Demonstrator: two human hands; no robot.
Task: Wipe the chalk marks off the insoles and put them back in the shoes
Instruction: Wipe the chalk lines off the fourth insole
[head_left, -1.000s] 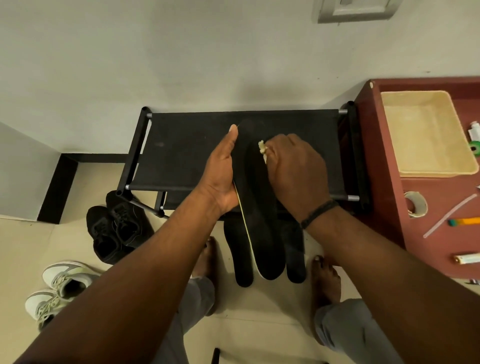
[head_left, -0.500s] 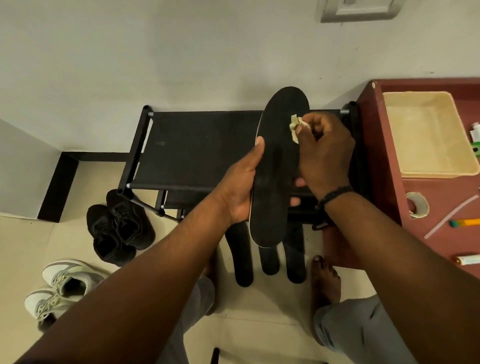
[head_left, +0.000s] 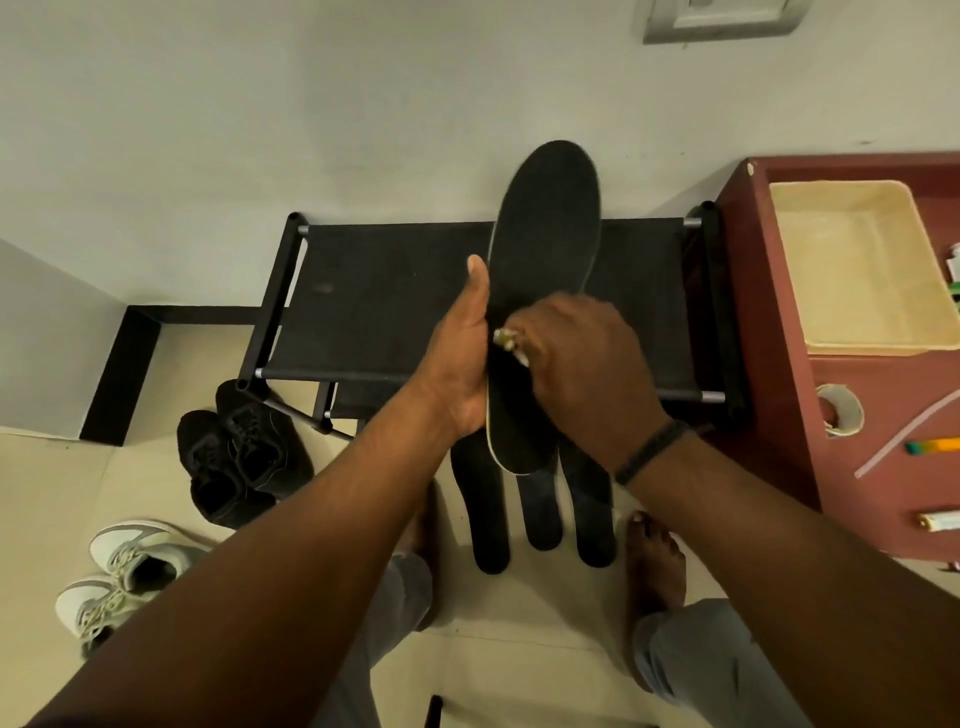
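The left hand (head_left: 462, 364) grips the black insole (head_left: 545, 249) by its left edge at frame centre, long axis running top to bottom. The right hand (head_left: 576, 364) pinches a small cloth wad (head_left: 506, 340) against the insole's middle; the unwiped length extends upward from the fingers. Three more insoles (head_left: 540, 514) lie on the floor below.
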